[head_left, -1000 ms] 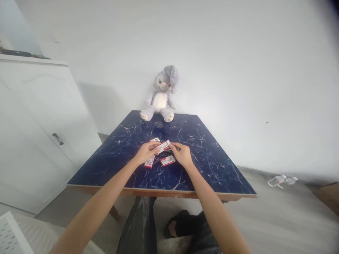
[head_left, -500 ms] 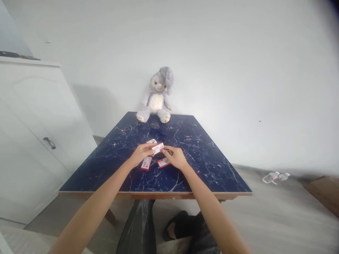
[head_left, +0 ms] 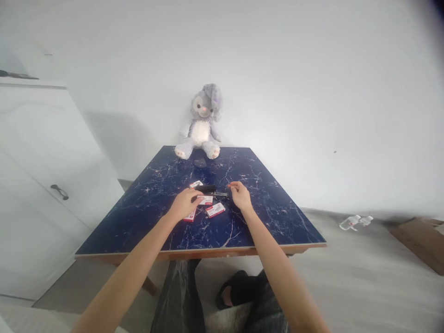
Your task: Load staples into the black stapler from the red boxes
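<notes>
My left hand [head_left: 185,204] is closed, thumb and fingers at the left end of a small white-and-red box [head_left: 206,200]. Just behind that box lies a black stapler [head_left: 207,188], its top part raised away from the metal staple track [head_left: 221,195]. My left fingers also reach the stapler's rear end, partly hiding it. Right of the track, my right hand [head_left: 240,194] has its fingertips pinched together; whatever they hold is too small to make out. Another small red-and-white box [head_left: 215,210] lies in front, one [head_left: 190,216] sits partly under my left hand, and one [head_left: 196,184] is behind the stapler.
A grey plush toy [head_left: 201,125] sits at the far edge of the blue marbled table [head_left: 263,208], against the wall. A white cabinet [head_left: 41,175] stands on the left. Plastic bottles [head_left: 354,222] and a cardboard box [head_left: 421,238] are on the floor at right.
My right hand has let go of the small box and moved right, fingertips pinched. The box in my left hand is lower, and the stapler behind it shows. The view has shifted slightly.
</notes>
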The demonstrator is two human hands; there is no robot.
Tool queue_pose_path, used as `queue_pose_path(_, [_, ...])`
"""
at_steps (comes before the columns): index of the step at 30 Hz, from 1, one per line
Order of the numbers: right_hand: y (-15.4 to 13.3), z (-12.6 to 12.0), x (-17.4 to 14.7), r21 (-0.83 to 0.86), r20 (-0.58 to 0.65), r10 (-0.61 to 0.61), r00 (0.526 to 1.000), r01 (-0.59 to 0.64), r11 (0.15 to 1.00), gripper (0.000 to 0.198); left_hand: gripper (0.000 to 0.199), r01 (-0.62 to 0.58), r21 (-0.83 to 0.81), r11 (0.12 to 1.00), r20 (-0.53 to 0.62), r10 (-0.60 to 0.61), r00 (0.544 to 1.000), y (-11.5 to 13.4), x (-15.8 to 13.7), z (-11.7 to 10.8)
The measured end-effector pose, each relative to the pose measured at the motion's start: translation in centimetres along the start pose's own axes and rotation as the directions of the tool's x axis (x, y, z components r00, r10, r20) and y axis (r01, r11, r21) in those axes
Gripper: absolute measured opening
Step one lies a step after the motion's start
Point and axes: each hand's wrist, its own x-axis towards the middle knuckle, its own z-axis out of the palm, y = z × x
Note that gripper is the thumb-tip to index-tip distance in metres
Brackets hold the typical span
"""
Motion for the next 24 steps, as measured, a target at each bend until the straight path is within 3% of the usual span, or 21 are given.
queue_pose_path(5, [0.8,0.2,0.3,0.037,0.069,0.017,0.997,-0.020,0.999,0.018,0.032,-0.061,0.010,0.998,0.068,0.060,0.996,-0.1,-0.2,0.3])
queue_pose_path(9, [1.5,0.4,0.7,0.096,0.061,0.061,0.996,-0.067,0.993,0.025,0.030,0.017,-0.007,1.000,-0.111,-0.018,0.994,-0.3,0.0,0.0])
queue_pose_path(13, [1.0,0.4,0.5,0.160,0.106,-0.010,0.994,-0.007,0.987,0.029,0.030,0.088,-0.013,0.996,-0.265,-0.089,0.960,-1.0,0.4,-0.2])
queue_pose_path(19, [-1.0,0.4,-0.6,0.018,0.143,-0.148,0.979,0.147,0.989,0.022,0.037,0.055,-0.006,0.998,-0.122,-0.055,0.991,-2.3,0.7,0.5])
queue_pose_path(24, [-1.3,0.5,-0.9,-0.159,0.234,-0.205,0.950,0.246,0.956,0.017,0.034,0.065,-0.016,0.998,-0.120,-0.067,0.990,-2.5,0.6,0.4])
